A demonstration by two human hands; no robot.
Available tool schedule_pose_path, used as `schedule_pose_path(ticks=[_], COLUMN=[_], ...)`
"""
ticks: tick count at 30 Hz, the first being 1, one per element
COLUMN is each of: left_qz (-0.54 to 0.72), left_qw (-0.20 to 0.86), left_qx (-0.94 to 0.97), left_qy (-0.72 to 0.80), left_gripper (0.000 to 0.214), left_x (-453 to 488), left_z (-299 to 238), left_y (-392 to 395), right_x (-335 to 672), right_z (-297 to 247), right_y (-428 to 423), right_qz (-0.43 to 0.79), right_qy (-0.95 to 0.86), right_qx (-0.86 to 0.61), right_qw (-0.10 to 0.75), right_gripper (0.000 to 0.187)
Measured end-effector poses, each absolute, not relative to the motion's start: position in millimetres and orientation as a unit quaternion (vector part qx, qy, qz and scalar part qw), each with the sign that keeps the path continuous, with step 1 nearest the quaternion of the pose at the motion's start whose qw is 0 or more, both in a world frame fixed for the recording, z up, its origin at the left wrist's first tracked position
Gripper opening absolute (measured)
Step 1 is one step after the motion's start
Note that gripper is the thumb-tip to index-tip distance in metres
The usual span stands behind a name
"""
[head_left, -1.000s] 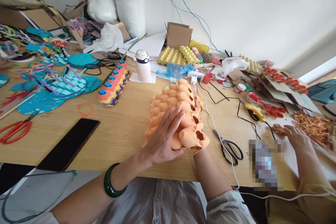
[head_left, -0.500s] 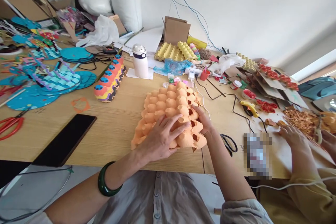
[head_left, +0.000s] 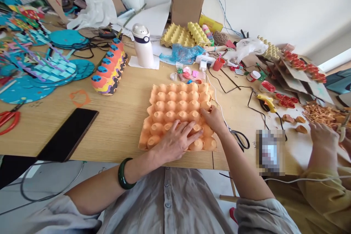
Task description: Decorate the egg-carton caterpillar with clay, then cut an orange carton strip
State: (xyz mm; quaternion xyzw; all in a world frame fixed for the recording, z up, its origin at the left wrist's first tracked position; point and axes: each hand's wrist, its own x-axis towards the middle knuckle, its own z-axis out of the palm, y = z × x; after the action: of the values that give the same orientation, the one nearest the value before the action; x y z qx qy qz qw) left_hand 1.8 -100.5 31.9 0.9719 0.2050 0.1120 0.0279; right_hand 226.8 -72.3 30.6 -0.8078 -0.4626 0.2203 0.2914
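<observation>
An orange egg tray lies on the table in front of me, its rows of bumps facing up. My left hand rests on its near part, fingers spread over the bumps. Gripping the tray near its right side is my right hand, with the thumb and fingers closed on the pulp between the bumps; some fingertips are hidden. Beside my right wrist lie black-handled scissors, their blades partly covered.
On the left are a black phone, red-handled scissors and a painted egg-carton caterpillar. A white bottle stands behind the tray. A yellow glue gun lies right. A co-worker's hand is near orange scraps.
The tray's raised right side has come down, and it now lies flatter on the table. Both hands stay on it. At right, the co-worker's hand has shifted, and more orange pieces show beside it.
</observation>
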Motion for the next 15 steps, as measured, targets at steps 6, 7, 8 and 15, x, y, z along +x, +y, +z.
schedule_pose_path(ticks=[6,7,8,15], left_qz=[0.145,0.162,0.180,0.239], left_qw=[0.057,0.065,0.073,0.100], left_qx=[0.966,0.962,0.958,0.942], left_qy=[0.206,0.209,0.212,0.214], left_gripper=[0.079,0.080,0.082,0.071], left_x=[0.7,-1.8,-4.7,-22.1], left_z=[35.3,37.7,40.6,60.8], left_y=[-99.3,-98.2,-96.8,-85.0], right_x=[227.8,229.2,230.1,201.5], right_z=[42.9,43.5,43.5,32.9], right_y=[-69.8,-70.5,-71.5,-76.4], right_qz=[0.304,0.376,0.449,0.670], right_qy=[-0.413,-0.387,-0.354,-0.205], right_qx=[-0.794,-0.763,-0.725,-0.510], right_qw=[0.326,0.356,0.384,0.499], right_gripper=[0.030,0.028,0.027,0.038])
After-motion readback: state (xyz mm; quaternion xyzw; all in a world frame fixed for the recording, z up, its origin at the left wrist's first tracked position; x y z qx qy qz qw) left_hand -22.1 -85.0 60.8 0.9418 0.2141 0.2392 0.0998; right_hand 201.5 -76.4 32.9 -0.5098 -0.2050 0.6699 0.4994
